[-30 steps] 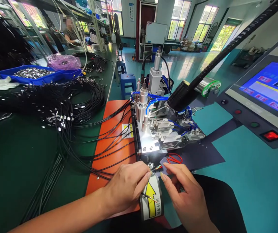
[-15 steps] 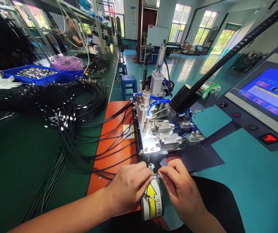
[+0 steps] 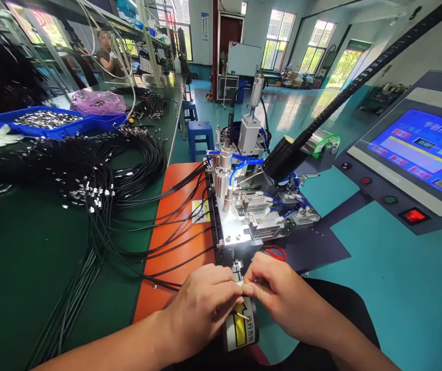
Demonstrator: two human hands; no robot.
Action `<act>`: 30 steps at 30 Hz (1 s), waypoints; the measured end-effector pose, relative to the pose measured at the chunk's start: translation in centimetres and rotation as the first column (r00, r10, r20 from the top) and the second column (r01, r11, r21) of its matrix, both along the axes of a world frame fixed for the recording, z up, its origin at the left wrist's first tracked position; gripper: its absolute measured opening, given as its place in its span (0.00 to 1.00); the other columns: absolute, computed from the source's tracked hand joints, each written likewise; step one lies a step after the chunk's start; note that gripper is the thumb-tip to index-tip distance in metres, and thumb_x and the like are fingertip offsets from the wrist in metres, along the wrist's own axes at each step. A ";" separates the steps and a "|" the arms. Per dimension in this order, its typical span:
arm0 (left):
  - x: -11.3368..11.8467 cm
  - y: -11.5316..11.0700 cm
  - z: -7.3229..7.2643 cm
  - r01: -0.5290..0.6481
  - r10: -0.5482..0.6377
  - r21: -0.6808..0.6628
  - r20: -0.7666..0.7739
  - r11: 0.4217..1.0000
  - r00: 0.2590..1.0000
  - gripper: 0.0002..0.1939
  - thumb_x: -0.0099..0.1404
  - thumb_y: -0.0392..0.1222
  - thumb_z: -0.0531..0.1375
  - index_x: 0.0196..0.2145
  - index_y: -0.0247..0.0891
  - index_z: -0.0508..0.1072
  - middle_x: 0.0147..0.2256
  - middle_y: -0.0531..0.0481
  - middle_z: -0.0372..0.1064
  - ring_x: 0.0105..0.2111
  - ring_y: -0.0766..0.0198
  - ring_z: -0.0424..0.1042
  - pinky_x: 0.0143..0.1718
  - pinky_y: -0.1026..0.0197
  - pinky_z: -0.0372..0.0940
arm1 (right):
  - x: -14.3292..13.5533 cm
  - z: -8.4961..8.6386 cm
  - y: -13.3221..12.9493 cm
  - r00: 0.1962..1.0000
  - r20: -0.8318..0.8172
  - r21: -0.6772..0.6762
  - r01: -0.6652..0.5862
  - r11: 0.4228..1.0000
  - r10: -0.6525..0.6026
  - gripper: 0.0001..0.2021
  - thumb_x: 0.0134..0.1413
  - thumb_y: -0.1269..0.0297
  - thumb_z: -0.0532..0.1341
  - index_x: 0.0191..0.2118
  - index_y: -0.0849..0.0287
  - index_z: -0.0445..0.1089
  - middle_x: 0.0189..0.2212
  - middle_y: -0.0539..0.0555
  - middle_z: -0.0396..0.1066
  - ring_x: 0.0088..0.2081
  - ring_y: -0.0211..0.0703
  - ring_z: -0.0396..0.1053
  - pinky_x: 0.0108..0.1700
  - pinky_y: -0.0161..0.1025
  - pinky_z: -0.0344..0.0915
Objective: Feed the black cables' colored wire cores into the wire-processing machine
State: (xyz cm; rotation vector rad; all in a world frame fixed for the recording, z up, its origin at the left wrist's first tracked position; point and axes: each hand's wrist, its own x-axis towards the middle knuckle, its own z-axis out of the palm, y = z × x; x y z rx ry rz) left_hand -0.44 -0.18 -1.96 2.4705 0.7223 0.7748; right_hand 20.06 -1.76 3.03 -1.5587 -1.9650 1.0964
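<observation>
Green-tinged wires [image 3: 243,316]: held, left hand [image 3: 207,304] | right hand [image 3: 269,283]: fingertips pinched, contents unclear

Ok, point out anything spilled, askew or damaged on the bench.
A small silver piece lies on the green tabletop, just off the bundled black cables, perhaps dropped, though too small to tell for sure. Nothing else stands out.
</observation>
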 end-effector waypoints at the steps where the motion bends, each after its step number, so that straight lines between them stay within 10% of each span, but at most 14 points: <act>1: 0.0 0.1 0.2 -0.027 0.028 -0.051 0.008 0.998 1.000 0.08 0.71 0.35 0.54 0.36 0.39 0.73 0.30 0.50 0.68 0.30 0.62 0.65 0.31 0.61 0.56 | 0.2 -0.3 0.0 0.997 -0.059 -0.010 0.047 0.999 -0.048 0.09 0.63 0.67 0.59 0.30 0.56 0.70 0.31 0.49 0.70 0.34 0.40 0.69 0.36 0.36 0.64; 7: 0.4 0.3 0.3 -0.191 0.198 -0.261 -0.001 0.946 0.980 0.11 0.71 0.38 0.55 0.31 0.38 0.72 0.29 0.52 0.67 0.30 0.65 0.66 0.30 0.64 0.58 | 1.3 -3.9 -2.3 0.892 -0.201 0.090 0.429 0.899 -0.405 0.10 0.65 0.57 0.58 0.46 0.51 0.74 0.44 0.51 0.74 0.46 0.44 0.72 0.46 0.37 0.67; 18: 0.4 0.2 0.3 -0.234 0.234 -0.315 -0.037 0.920 0.971 0.11 0.71 0.40 0.55 0.32 0.39 0.73 0.31 0.50 0.70 0.32 0.64 0.68 0.32 0.65 0.61 | -1.3 -6.7 -4.1 0.946 -0.118 0.472 0.320 0.821 -0.301 0.12 0.64 0.69 0.58 0.50 0.56 0.74 0.41 0.54 0.75 0.42 0.41 0.75 0.47 0.34 0.69; 30: 0.3 0.0 0.6 -0.214 0.227 -0.331 -0.001 0.919 0.974 0.11 0.72 0.41 0.54 0.33 0.39 0.74 0.31 0.51 0.70 0.32 0.65 0.68 0.33 0.65 0.62 | -2.5 -5.1 -3.2 0.903 -0.215 0.298 0.423 0.856 -0.371 0.08 0.62 0.65 0.59 0.31 0.55 0.72 0.28 0.50 0.71 0.29 0.40 0.70 0.31 0.34 0.66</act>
